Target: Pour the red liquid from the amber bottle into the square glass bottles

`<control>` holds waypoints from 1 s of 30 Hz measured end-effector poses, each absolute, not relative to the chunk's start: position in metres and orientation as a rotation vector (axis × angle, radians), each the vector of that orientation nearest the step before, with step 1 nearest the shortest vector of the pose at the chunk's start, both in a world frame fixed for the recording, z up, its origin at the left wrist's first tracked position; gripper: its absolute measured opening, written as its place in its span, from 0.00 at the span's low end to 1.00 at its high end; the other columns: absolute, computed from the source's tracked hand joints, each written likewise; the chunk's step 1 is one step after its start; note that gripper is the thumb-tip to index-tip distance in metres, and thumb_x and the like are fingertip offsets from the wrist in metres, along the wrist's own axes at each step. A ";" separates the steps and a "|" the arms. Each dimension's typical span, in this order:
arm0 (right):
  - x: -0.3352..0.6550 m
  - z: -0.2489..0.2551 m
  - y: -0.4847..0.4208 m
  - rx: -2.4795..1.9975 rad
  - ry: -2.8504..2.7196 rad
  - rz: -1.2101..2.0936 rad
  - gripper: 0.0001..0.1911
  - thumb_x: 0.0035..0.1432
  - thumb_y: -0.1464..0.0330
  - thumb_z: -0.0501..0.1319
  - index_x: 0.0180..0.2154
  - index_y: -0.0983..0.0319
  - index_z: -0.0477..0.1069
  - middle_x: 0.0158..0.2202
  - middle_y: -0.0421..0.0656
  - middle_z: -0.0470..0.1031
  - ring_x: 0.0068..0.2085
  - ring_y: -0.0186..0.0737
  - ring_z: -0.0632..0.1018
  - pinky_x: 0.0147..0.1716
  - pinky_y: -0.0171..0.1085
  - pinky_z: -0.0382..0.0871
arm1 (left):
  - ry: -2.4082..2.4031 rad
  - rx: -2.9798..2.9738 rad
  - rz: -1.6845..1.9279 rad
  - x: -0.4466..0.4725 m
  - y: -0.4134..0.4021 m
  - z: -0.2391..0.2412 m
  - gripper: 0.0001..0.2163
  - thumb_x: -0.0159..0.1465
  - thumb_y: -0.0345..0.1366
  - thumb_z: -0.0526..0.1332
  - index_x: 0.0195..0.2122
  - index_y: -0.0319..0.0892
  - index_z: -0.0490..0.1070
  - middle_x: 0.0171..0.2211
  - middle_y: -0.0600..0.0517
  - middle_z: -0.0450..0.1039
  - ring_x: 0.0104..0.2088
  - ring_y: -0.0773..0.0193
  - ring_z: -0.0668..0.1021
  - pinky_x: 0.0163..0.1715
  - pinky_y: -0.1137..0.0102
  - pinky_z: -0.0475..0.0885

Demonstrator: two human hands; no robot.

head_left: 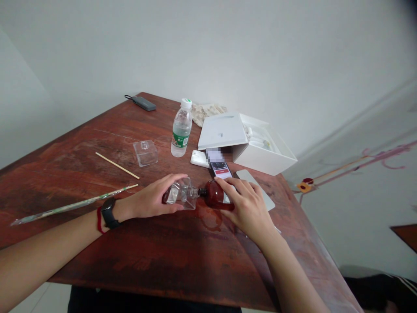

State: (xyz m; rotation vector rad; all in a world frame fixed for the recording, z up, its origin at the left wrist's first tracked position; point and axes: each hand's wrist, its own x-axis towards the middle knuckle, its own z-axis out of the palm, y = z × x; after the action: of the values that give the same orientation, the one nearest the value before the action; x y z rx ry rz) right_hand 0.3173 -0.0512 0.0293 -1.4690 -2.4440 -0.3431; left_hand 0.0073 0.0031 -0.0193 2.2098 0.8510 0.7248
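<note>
My left hand [159,195] is wrapped round a clear square glass bottle [186,196], tilted so that its threaded neck points right. In my right hand [249,202] is a reddish-brown bottle [213,194] with a dark neck, lying nearly level and pointing left. The two necks meet or nearly meet; I cannot tell whether they touch. Below them a wet patch [210,219] shows on the wooden table [146,256]. A second clear square glass bottle [145,153] stands to the left, beyond my left hand.
A water bottle [181,130] stands mid-table. Behind my right hand are a lit phone [222,170], a white device [199,159] and an open white box [263,156]. A thin stick [117,165] and wrapped sticks [74,204] lie left. A grey power bank [144,103] is at the far corner.
</note>
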 end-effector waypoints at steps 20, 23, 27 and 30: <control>0.318 0.028 -0.051 -1.455 -2.439 -0.333 0.34 0.64 0.62 0.72 0.68 0.55 0.68 0.59 0.53 0.79 0.55 0.59 0.78 0.54 0.54 0.66 | 0.858 2.202 0.730 0.008 0.003 -0.019 0.38 0.68 0.53 0.69 0.73 0.44 0.57 0.67 0.38 0.69 0.65 0.44 0.75 0.67 0.50 0.70; 0.317 0.029 -0.051 -1.464 -2.438 -0.326 0.34 0.63 0.63 0.72 0.68 0.55 0.68 0.60 0.53 0.79 0.55 0.58 0.79 0.55 0.54 0.66 | 0.857 2.204 0.732 0.008 0.003 -0.019 0.38 0.68 0.53 0.69 0.73 0.45 0.57 0.68 0.38 0.69 0.65 0.43 0.75 0.68 0.50 0.69; 0.317 0.030 -0.052 -1.471 -2.436 -0.325 0.35 0.63 0.64 0.72 0.68 0.55 0.67 0.60 0.53 0.79 0.55 0.58 0.78 0.55 0.53 0.66 | 0.862 2.198 0.724 0.008 0.003 -0.019 0.38 0.68 0.53 0.69 0.73 0.44 0.57 0.69 0.38 0.68 0.66 0.43 0.74 0.68 0.50 0.69; 0.317 0.030 -0.052 -1.470 -2.443 -0.327 0.34 0.63 0.65 0.72 0.68 0.55 0.67 0.60 0.52 0.79 0.55 0.57 0.79 0.54 0.52 0.66 | 0.863 2.195 0.727 0.008 0.004 -0.020 0.38 0.68 0.53 0.69 0.72 0.44 0.57 0.68 0.38 0.68 0.65 0.43 0.75 0.67 0.50 0.69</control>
State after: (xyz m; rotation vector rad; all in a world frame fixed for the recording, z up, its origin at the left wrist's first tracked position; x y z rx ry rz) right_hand 0.3172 -0.0515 0.0297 -1.4701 -2.4430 -0.3273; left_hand 0.0077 0.0035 -0.0197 2.1954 0.8628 0.7274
